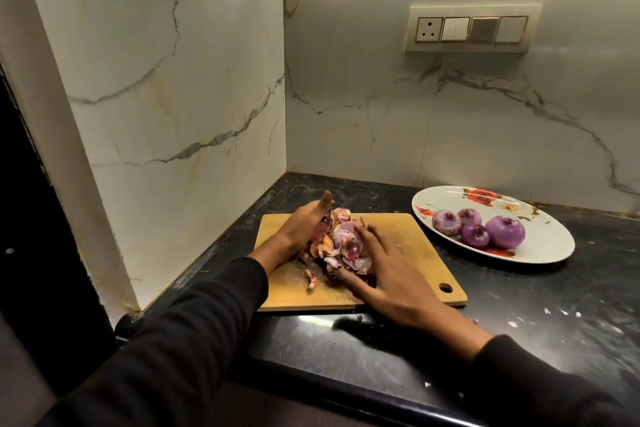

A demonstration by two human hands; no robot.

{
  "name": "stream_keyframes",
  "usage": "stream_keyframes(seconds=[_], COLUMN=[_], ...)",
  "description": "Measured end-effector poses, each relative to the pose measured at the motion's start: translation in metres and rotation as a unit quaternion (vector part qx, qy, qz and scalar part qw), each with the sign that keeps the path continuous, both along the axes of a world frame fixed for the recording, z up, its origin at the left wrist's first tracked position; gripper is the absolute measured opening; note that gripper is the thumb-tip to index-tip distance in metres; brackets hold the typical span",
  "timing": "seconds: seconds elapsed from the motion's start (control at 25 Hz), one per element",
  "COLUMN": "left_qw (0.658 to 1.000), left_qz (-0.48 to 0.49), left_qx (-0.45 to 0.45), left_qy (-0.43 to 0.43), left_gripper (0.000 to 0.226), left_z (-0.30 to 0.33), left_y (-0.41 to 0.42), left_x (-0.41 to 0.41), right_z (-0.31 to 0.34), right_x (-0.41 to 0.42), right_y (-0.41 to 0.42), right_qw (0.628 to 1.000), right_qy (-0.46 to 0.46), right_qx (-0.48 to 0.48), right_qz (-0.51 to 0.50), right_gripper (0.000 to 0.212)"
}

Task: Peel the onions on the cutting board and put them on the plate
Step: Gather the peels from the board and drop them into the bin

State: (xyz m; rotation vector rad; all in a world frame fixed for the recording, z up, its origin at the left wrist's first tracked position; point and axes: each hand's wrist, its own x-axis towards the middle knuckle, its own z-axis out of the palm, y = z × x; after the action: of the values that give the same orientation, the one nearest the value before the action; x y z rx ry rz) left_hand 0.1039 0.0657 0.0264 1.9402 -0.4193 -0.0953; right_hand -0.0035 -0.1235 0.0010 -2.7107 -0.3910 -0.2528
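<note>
Both hands, the left hand and right hand, cup the onion skins with straight fingers: papery, light scraps, best scooped from underneath.

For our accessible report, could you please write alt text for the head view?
Both hands, left and right, cup a pile of onion skins on a wooden cutting board. Four peeled onions sit on a floral plate to the right, on a dark counter.

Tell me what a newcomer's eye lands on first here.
First, the heap of onion peels on the wooden cutting board, hemmed in by the left hand and right hand. Next, four peeled purple onions on the rose-patterned plate at right, on the black counter.
</note>
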Motion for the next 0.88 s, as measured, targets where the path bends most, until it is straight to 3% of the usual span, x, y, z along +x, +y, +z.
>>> stream_keyframes(seconds=[0.12, 0.4, 0.48, 0.68, 0.76, 0.88], left_qw=[1.0, 1.0, 1.0, 0.994, 0.993, 0.994], left_qz=[-0.008, -0.012, -0.028, -0.099, -0.112, -0.105], left_qx=[0.019, 0.001, -0.01, -0.037, -0.031, -0.028], left_qy=[-0.019, 0.003, 0.006, 0.023, 0.014, -0.012], left_gripper=[0.085, 0.072, 0.06, 0.042, 0.04, 0.04], left_z=[0.0, -0.004, -0.001, 0.0, 0.001, 0.001], left_y=[-0.003, 0.0, -0.002, 0.006, 0.007, 0.002], left_x=[0.01, 0.048, 0.045, 0.019, 0.007, -0.008], right_z=[-0.004, -0.001, -0.002, 0.001, 0.007, 0.007], right_x=[0.015, 0.056, 0.062, 0.062, 0.068, 0.07], right_y=[0.011, 0.019, 0.016, 0.003, 0.003, 0.009], right_qw=[0.998, 0.999, 1.0, 0.969, 0.96, 0.968], right_qy=[-0.005, -0.004, -0.012, -0.078, -0.084, 0.011], right_qx=[-0.05, -0.03, 0.01, 0.233, 0.265, 0.247], right_qz=[-0.026, -0.026, -0.008, -0.011, -0.036, 0.037], right_gripper=[0.099, 0.098, 0.099, 0.086, 0.08, 0.074])
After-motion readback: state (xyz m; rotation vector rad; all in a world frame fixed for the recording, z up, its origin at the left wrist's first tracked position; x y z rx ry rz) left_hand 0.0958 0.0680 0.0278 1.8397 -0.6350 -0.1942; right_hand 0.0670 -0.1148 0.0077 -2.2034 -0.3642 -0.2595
